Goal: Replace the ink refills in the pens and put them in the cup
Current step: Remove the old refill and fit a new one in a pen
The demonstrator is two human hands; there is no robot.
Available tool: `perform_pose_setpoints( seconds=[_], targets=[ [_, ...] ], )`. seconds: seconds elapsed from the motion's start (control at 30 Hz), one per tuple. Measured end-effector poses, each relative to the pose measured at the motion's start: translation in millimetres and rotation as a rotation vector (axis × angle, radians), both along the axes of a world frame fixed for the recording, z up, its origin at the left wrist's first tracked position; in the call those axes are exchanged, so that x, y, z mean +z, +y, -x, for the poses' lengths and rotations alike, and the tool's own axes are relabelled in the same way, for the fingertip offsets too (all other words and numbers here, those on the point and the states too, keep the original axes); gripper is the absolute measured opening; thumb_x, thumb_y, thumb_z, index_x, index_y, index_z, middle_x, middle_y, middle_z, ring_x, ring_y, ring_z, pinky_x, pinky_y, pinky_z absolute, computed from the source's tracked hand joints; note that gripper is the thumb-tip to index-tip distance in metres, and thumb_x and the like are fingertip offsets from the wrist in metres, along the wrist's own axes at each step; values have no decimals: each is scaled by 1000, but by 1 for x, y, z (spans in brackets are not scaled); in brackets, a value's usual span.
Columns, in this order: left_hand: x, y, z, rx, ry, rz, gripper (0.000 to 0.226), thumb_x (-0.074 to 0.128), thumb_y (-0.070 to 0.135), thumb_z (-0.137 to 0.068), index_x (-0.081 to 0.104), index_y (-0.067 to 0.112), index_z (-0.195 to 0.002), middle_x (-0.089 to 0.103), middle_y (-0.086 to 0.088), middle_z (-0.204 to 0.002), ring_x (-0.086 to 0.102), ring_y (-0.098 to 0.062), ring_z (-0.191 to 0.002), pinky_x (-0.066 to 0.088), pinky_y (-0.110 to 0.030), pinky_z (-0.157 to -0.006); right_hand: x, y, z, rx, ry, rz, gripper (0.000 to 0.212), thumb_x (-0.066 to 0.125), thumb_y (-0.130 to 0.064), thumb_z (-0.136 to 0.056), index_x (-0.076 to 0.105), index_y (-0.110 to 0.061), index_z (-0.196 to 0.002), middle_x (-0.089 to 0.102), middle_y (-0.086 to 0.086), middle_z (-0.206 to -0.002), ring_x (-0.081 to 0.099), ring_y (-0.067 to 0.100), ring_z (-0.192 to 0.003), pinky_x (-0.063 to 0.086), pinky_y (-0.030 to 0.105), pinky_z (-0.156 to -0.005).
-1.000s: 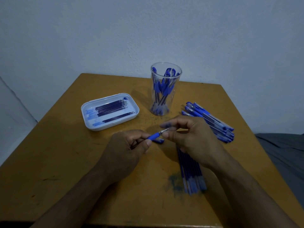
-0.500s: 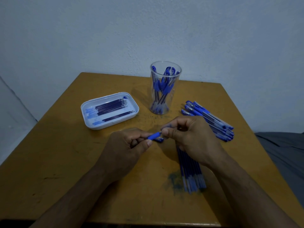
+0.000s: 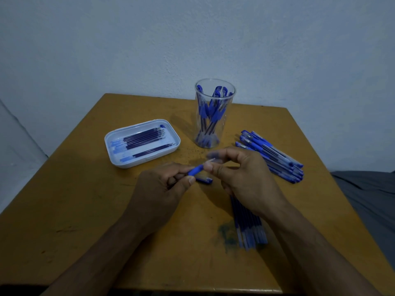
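Now the right hand [image 3: 241, 178], near the middle of the desk [image 3: 85, 210], pinches the pen [image 3: 195, 170] at its tip where earlier it only approached, while the left hand [image 3: 162, 189] grips the barrel, so the tip is probably being unscrewed.

Right hand [image 3: 241, 176] hides the refill pile's [image 3: 249, 223] far end.
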State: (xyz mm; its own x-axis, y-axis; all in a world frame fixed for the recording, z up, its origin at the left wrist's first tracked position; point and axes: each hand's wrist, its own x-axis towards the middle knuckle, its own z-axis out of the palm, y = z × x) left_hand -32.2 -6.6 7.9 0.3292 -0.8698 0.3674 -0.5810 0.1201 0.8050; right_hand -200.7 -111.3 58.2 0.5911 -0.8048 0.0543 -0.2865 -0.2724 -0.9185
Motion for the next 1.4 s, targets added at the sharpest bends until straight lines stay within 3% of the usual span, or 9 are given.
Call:
perform_pose_setpoints(
  seconds=[0.07,0.17,0.3,0.4,0.53,0.67,0.87,1.17,1.4],
  targets=[
    [1,-1,1,60,66,13,26,69,22,-94,65,44,-108,70,8,-78,65,-15,-71,51,-21,-60,-5,-1,-3,-21,118,116,44,74,-43,-86,63,-32,-127,68,-10,-97,63,5,-71,49,22,-63],
    [1,-2,2,122,155,4,21,67,20,-94,67,34,-110,71,3,-78,67,-14,-75,54,-23,-66,-8,5,-11,-19,444,409,39,65,-46,-94,63,-29,-129,58,-10,-111,54,3,-91,42,13,-74],
    [2,-3,1,171,196,39,20,63,18,-96,68,23,-115,71,5,-80,69,-9,-78,54,-18,-67,-16,17,-20,-30,704,499,32,52,-45,-101,62,-23,-122,47,-3,-116,55,15,-92,53,34,-80],
    [2,-2,0,172,202,47,21,61,16,-97,68,21,-117,71,6,-80,67,-4,-75,50,-12,-65,-18,23,-23,-30,761,495,24,51,-40,-103,56,-23,-119,44,-1,-120,56,17,-89,55,38,-79],
    [2,-1,1,144,219,39,22,61,14,-97,68,24,-116,72,5,-79,69,-8,-78,52,-14,-66,-16,18,-22,-44,590,429,12,62,-30,-99,55,-27,-108,56,-5,-107,54,11,-88,51,30,-76],
    [3,0,2,87,221,32,30,63,12,-96,64,39,-108,72,12,-85,70,-10,-80,54,-17,-68,-11,11,-14,-105,205,203,10,75,-25,-90,66,-29,-93,64,-7,-89,58,6,-77,46,20,-65],
    [0,-1,3,46,134,27,37,66,12,-95,65,45,-111,71,12,-85,68,-15,-79,55,-29,-71,-2,5,-5,-188,-280,-164,19,69,-8,-93,63,-16,-109,76,7,-84,73,23,-75,61,37,-55],
    [-2,-4,1,29,43,17,34,68,24,-93,69,34,-125,63,-1,-74,55,-12,-67,40,-18,-60,3,2,0,-182,-403,-126,13,64,-4,-94,62,-6,-107,76,13,-83,76,27,-77,63,39,-63],
    [-5,-5,-2,-15,113,13,38,66,42,-86,68,40,-124,62,3,-73,62,-19,-73,52,-44,-73,0,1,2,-161,-377,-127,13,65,-2,-95,63,-7,-106,76,13,-82,76,28,-75,63,43,-63]
  ],
)
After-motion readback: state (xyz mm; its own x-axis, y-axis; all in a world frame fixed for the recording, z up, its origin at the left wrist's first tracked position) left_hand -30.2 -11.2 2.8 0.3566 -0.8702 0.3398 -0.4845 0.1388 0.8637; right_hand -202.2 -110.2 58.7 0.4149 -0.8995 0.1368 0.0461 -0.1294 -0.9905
